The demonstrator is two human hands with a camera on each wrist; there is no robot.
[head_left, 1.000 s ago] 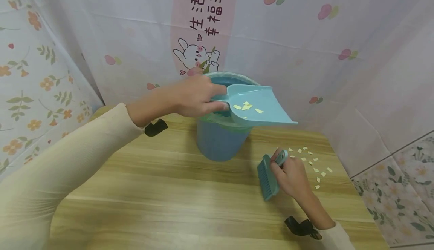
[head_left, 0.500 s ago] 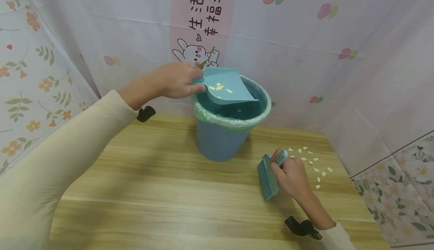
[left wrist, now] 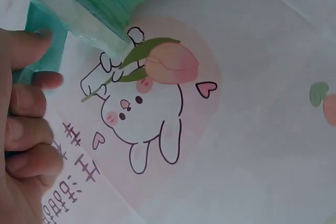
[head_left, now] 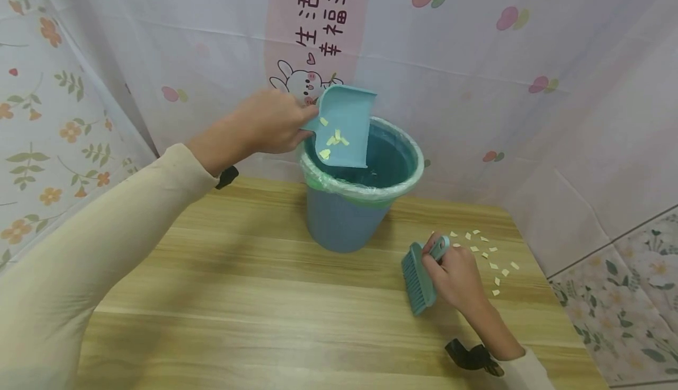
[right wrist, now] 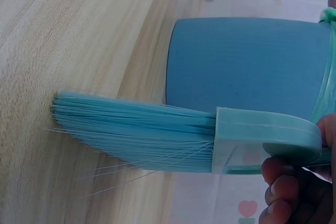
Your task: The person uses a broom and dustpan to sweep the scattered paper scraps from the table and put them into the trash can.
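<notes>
In the centre of the head view, the handle of a light-blue dustpan (head_left: 346, 113) is held by the left grip (head_left: 272, 122), with the fingers seen curled at the left edge of the left wrist view. The pan is tilted, its straight lip turned to the right of the frame, and a few pale yellow scraps (head_left: 337, 139) are carried on it. To the lower right, the handle of a blue-green brush (head_left: 418, 278) is held by the right grip (head_left: 457, 272); in the right wrist view its bristles are pointed left, and whether the bench is touched by their tips cannot be told. Below the pan, the mouth of a blue bin (head_left: 344, 222) is partly covered by it; the rim is wrapped in a clear and green liner (head_left: 365, 193). More paper pieces (head_left: 494, 266) are scattered right of the brush on the wood-grained bench (head_left: 296, 313). The background is filled by a printed cloth (head_left: 466, 78).
</notes>
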